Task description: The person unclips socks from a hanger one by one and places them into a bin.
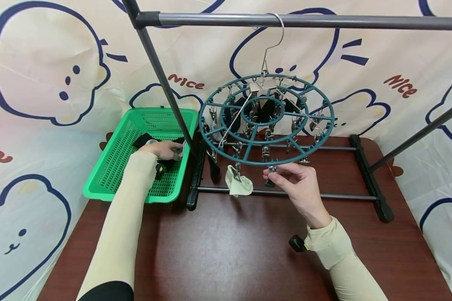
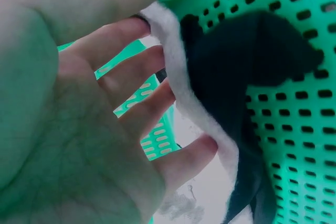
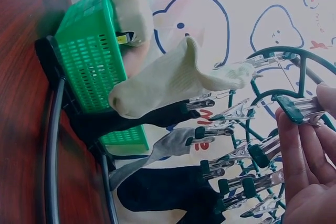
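Inside the green basket [image 1: 101, 184], my left hand [image 1: 165, 149] reaches among dark socks [image 2: 220, 77]. Its fingertips touch the edge of a white-grey sock [image 2: 176, 72], with the palm uncovered and the thumb apart from the cloth. My right hand [image 1: 299, 186] pinches a metal clip with dark green tips [image 3: 291, 109] between thumb and fingers at the near rim of a round teal drying hanger [image 1: 248, 162]. No cloth shows in that clip. A pale cream sock [image 1: 238, 184] hangs from a clip just left of it.
The hanger hooks onto a grey rack bar [image 1: 218, 19]. A black sock [image 3: 163, 190] and a grey sock [image 3: 157, 153] hang from other clips. The rack's slanted post [image 1: 160, 71] passes beside the basket. Below lies a brown table [image 1: 226, 251]; a patterned curtain [image 1: 34, 142] is behind.
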Demonstrator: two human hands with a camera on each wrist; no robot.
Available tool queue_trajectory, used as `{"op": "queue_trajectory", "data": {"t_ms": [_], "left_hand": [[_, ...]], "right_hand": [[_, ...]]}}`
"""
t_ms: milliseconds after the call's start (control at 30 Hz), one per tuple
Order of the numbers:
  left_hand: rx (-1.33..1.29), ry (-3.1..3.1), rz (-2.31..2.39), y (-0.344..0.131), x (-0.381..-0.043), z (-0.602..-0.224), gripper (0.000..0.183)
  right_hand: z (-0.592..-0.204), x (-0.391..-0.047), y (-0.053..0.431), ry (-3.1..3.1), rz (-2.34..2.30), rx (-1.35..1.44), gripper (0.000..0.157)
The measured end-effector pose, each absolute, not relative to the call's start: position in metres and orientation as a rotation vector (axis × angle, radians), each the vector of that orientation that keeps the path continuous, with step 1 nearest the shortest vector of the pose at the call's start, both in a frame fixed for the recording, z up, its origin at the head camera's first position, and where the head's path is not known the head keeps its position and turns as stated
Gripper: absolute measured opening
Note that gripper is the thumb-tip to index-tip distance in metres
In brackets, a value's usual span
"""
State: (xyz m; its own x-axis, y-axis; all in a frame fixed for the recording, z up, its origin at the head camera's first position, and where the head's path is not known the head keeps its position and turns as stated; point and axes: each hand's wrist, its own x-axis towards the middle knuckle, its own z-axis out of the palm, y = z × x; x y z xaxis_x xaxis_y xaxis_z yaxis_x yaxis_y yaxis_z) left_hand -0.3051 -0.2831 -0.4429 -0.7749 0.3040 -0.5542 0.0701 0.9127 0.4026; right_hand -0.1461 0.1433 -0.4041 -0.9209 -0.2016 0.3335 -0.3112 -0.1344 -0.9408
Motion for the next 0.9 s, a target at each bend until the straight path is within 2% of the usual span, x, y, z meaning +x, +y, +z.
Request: {"op": "queue_trajectory", "data": {"t_ms": [233,433,567,900], "left_hand": [[0.278,2.397,0.462,-0.277,-0.303,-0.443,0.056],[0.202,2.413,0.392,-0.271,-0.3,-0.442,0.06],[0.154,2.41,0.378,-0.268,-0.301,-0.442,0.058],[0.079,2.358,0.392,-0.265,-0.307,-0.445,0.056]], "right_hand": [[-0.404,-0.145,0.145,-2.034,2.222,0.585,0.02],[-0.404,-0.145,0.145,-2.028,2.222,0.595,0.019],[-0.404,-0.144,0.146,-2.032,2.221,0.588,0.022],[-0.404,-0.143,0.148,-2.057,2.211,0.566,0.018]]}}
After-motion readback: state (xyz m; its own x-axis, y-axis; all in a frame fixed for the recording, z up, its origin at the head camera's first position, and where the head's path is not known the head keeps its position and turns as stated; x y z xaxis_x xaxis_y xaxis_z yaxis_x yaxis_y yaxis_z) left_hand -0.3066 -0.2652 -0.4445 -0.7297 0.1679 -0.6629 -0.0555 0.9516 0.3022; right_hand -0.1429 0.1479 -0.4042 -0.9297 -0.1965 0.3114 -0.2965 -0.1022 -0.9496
